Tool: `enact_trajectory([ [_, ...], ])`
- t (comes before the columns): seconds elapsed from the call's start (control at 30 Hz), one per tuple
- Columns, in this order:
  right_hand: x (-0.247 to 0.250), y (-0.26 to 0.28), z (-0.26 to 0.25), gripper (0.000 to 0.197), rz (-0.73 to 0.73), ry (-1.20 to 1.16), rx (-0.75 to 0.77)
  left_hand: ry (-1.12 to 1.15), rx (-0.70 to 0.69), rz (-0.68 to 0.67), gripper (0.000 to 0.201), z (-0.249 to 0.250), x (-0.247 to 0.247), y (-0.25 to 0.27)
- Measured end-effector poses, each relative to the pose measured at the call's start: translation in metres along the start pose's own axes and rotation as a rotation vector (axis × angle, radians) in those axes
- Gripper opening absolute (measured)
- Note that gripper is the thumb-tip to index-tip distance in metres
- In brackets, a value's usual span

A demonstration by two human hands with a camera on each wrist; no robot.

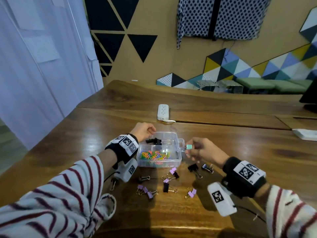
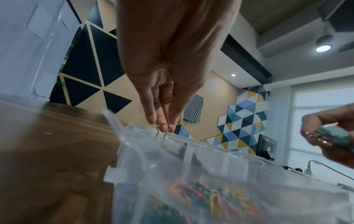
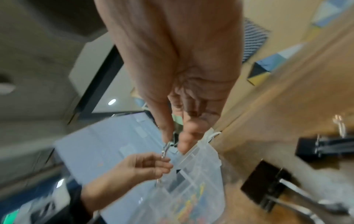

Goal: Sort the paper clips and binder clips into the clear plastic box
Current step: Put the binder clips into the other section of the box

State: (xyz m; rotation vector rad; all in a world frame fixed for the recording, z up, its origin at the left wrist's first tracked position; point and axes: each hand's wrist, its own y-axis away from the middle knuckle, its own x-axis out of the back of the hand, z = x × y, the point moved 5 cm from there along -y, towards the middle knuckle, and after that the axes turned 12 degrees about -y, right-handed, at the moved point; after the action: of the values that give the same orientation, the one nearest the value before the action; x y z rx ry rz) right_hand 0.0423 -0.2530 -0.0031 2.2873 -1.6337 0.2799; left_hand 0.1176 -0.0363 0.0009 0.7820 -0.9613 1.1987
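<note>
A: Clear plastic box (image 1: pixel 178 160) sits mid-counter (image 1: pixel 85 134), lid off. Near compartment has the coloured paper clips (image 1: pixel 154 155); far-left compartment has black binder clips (image 1: pixel 154 141).

B: Hands?

A: Left hand (image 1: pixel 143 131) is at the box's 10 o'clock corner, fingertips (image 2: pixel 164 127) bunched & pinching a thin wire loop (image 2: pixel 160 134) right over the rim. Looks like a binder clip handle, but the left wrist view is too blurred to say what it's attached to.

B: And the right?

A: Right hand (image 1: pixel 204 150) is at the box's 3 o'clock, just beside the latch tab (image 1: pixel 181 141). Thumb & fingers closed on a mint-green binder clip (image 1: pixel 189 146), its wire handles pointing at the box. It's off the counter, outside the box wall.

B: What's still loose?

A: Bunch of binder clips on the counter at the box's 5–7 o'clock: lilac ones (image 1: pixel 173 171) w/ gold handles, a lilac pair (image 1: pixel 192 193) nearer the person, black ones (image 1: pixel 193 167), another black (image 1: pixel 166 187), one small dark clip (image 1: pixel 144 178).

B: Anything else around?

A: White power strip (image 1: pixel 163 112) at 12 o'clock, well apart from the box. Both wrists carry black bands w/ printed markers; sleeves are striped.
</note>
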Motion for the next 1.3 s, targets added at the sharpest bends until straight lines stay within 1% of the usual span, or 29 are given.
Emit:
enact_trajectory([
  [0.07,0.004,-0.006,0.002,0.007,0.019,-0.212,-0.057,0.040,-0.017,0.014,0.031,-0.001,0.003,0.007],
  [0.17,0.003,-0.024,0.001,0.006,0.055,-0.325,-0.086,0.115,-0.068,0.034,0.029,-0.001,0.017,0.029],
  [0.23,-0.001,-0.040,-0.001,0.010,0.074,-0.326,-0.101,0.133,-0.113,-0.009,0.027,-0.003,0.023,0.049],
  [0.3,-0.007,-0.055,-0.006,0.012,0.092,-0.274,-0.117,0.118,-0.148,-0.078,0.026,-0.011,0.024,0.074],
  [0.4,-0.015,-0.072,-0.014,0.017,0.102,-0.224,-0.142,0.016,-0.185,-0.180,0.026,-0.022,0.020,0.112],
  [0.5,-0.022,-0.081,-0.018,0.022,0.073,-0.200,-0.148,-0.054,-0.187,-0.273,0.031,-0.027,0.015,0.138],
  [0.57,-0.019,-0.078,-0.021,0.025,0.060,-0.119,-0.138,-0.069,-0.178,-0.283,0.028,-0.031,0.012,0.145],
  [0.6,-0.015,-0.074,-0.023,0.022,0.061,-0.049,-0.120,-0.079,-0.173,-0.281,0.026,-0.033,0.011,0.147],
  [0.67,0.000,-0.058,-0.029,0.012,0.071,0.174,-0.055,-0.098,-0.160,-0.281,0.025,-0.037,0.010,0.148],
  [0.7,0.010,-0.048,-0.030,0.010,0.073,0.307,-0.022,-0.107,-0.151,-0.283,0.025,-0.039,0.010,0.148],
  [0.77,0.032,-0.028,-0.024,0.013,0.069,0.518,-0.010,-0.125,-0.121,-0.290,0.025,-0.042,0.008,0.145],
  [0.8,0.042,-0.019,-0.017,0.015,0.058,0.583,-0.040,-0.145,-0.093,-0.291,0.027,-0.044,0.007,0.143],
  [0.87,0.053,-0.001,0.001,0.019,0.015,0.681,-0.131,-0.217,-0.017,-0.306,0.041,-0.047,0.004,0.140],
  [0.93,0.053,0.012,0.016,0.029,-0.054,0.807,-0.172,-0.287,0.040,-0.341,0.057,-0.048,-0.001,0.140],
  [1.0,0.042,0.020,0.021,0.035,-0.111,0.870,-0.115,-0.335,0.069,-0.364,0.066,-0.047,-0.005,0.141],
  [1.1,0.016,0.021,0.018,0.038,-0.160,0.874,0.021,-0.370,0.119,-0.389,0.071,-0.050,-0.008,0.144],
  [1.2,-0.011,0.010,0.024,0.046,-0.182,0.930,0.006,-0.388,0.152,-0.412,0.073,-0.052,-0.009,0.149],
  [1.3,-0.029,0.000,0.032,0.036,-0.228,0.947,-0.020,-0.373,0.173,-0.426,0.068,-0.056,-0.012,0.153],
])
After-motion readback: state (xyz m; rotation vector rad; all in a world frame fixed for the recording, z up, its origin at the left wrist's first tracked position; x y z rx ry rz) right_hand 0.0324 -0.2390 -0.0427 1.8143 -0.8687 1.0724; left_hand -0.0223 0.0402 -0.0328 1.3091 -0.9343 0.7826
